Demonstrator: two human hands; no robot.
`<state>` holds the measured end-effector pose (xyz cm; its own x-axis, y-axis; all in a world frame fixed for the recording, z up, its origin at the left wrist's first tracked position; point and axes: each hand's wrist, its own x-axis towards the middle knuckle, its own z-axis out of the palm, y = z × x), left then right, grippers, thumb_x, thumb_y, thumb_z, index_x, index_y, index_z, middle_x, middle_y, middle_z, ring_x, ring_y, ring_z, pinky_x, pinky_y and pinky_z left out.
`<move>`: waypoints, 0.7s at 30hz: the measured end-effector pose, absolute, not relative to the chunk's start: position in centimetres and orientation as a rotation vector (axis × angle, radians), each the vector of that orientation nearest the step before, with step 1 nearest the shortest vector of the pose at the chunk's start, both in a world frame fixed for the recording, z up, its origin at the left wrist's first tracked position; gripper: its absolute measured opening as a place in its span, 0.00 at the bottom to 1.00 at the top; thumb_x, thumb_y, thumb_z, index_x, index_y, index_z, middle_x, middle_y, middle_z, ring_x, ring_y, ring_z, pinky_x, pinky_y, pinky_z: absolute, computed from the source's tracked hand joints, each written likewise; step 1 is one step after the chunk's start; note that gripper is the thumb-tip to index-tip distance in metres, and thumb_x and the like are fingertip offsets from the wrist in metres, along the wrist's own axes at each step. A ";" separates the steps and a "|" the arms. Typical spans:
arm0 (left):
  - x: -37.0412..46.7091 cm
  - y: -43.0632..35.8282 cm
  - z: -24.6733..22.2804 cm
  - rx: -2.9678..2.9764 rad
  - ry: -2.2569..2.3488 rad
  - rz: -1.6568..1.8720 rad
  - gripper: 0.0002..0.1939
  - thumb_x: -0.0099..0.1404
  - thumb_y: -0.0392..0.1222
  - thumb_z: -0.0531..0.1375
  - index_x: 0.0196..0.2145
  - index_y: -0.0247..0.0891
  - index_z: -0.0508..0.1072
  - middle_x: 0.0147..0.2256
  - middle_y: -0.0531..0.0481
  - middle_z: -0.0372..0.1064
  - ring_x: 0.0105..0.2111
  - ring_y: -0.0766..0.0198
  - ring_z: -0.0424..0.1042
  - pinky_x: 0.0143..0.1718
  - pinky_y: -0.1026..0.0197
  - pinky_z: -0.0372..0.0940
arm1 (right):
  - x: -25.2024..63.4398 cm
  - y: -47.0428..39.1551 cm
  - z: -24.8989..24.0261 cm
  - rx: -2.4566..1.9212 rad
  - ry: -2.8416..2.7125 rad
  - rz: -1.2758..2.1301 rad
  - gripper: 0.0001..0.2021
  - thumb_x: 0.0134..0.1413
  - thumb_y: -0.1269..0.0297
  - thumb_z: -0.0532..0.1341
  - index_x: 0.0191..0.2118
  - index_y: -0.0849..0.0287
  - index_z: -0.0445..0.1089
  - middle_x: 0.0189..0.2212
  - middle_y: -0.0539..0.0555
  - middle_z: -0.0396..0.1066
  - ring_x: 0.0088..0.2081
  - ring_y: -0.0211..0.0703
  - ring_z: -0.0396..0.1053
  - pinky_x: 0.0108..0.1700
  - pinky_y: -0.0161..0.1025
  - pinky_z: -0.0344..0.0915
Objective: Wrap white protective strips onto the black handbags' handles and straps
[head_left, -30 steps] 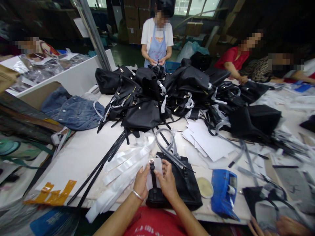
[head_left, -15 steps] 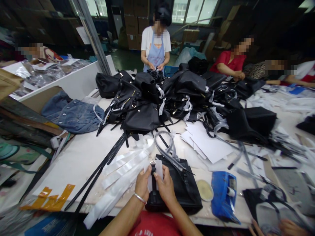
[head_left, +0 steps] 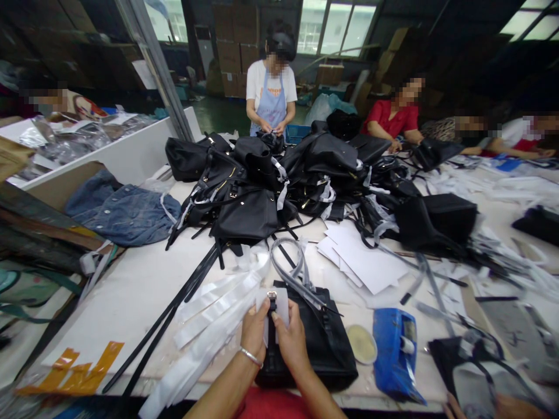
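Nearest me, the worker's two bare hands met over a black handbag (head_left: 334,349) that lay at the table's near edge. The left hand (head_left: 252,329), a silver bracelet (head_left: 251,357) at its wrist, pinched one side of a pale slip (head_left: 283,301); the right hand (head_left: 292,340) gripped the other side, thumbs in front and the remaining fingers curled behind. Between the thumbs ran a narrow black strap (head_left: 271,334), its metal buckle (head_left: 272,295) sitting just above the thumb tips, against the slip. The right thumb rested at the strap's edge, just below the buckle.

White ribbon strips (head_left: 209,331) spread out to the left; a round dish (head_left: 361,343) and a blue plastic container (head_left: 391,349) stood to the right of the handbag. Beyond its plastic-wrapped handles (head_left: 301,282) lay white sheets (head_left: 371,265), then a great heap of black bags (head_left: 251,215) with denim cloth (head_left: 124,212) at its left. Across the table, a co-worker in a blue apron (head_left: 271,105) bent over something dark.
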<state>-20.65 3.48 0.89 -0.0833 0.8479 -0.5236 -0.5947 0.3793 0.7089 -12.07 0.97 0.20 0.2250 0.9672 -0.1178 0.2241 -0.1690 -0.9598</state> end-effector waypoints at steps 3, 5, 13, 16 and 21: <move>-20.8 3.3 0.8 0.289 1.122 1.227 0.24 0.53 0.47 0.66 0.45 0.32 0.73 0.38 0.41 0.75 0.39 0.56 0.74 0.43 0.57 0.67 | -12.1 0.9 0.2 -1.587 -1.152 1.038 0.14 0.54 0.63 0.54 0.48 0.55 0.61 0.45 0.55 0.69 0.46 0.45 0.67 0.48 0.41 0.63; -20.9 3.3 0.7 0.303 1.132 1.214 0.24 0.52 0.48 0.66 0.44 0.32 0.73 0.38 0.41 0.75 0.39 0.56 0.74 0.43 0.57 0.66 | -12.0 0.8 0.3 -1.589 -1.165 1.028 0.14 0.55 0.63 0.54 0.47 0.55 0.61 0.45 0.55 0.69 0.46 0.45 0.67 0.48 0.41 0.63; -20.8 3.6 0.6 0.380 1.218 1.190 0.22 0.51 0.47 0.67 0.40 0.30 0.75 0.38 0.40 0.75 0.40 0.55 0.73 0.43 0.57 0.66 | -11.6 0.5 0.2 -1.586 -1.338 0.919 0.13 0.57 0.62 0.52 0.48 0.56 0.61 0.43 0.57 0.70 0.44 0.46 0.69 0.44 0.41 0.66; -20.7 3.8 0.8 0.350 1.222 1.207 0.19 0.50 0.45 0.67 0.38 0.31 0.76 0.37 0.41 0.75 0.37 0.57 0.74 0.41 0.59 0.66 | -11.4 0.3 0.7 -1.600 -1.526 0.790 0.15 0.58 0.61 0.51 0.50 0.56 0.62 0.45 0.60 0.69 0.45 0.49 0.68 0.46 0.45 0.65; -20.9 4.0 1.4 0.269 1.149 1.193 0.19 0.48 0.46 0.68 0.35 0.31 0.75 0.29 0.43 0.75 0.30 0.57 0.74 0.32 0.60 0.68 | -9.7 1.0 2.4 -1.493 -1.552 1.042 0.18 0.58 0.55 0.52 0.50 0.55 0.65 0.39 0.58 0.70 0.40 0.48 0.70 0.42 0.45 0.68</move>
<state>-20.86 3.95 1.40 -0.0787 0.8284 -0.5546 -0.5850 0.4121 0.6985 -9.66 1.02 2.37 -0.0576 0.9979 -0.0289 0.4047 -0.0032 -0.9144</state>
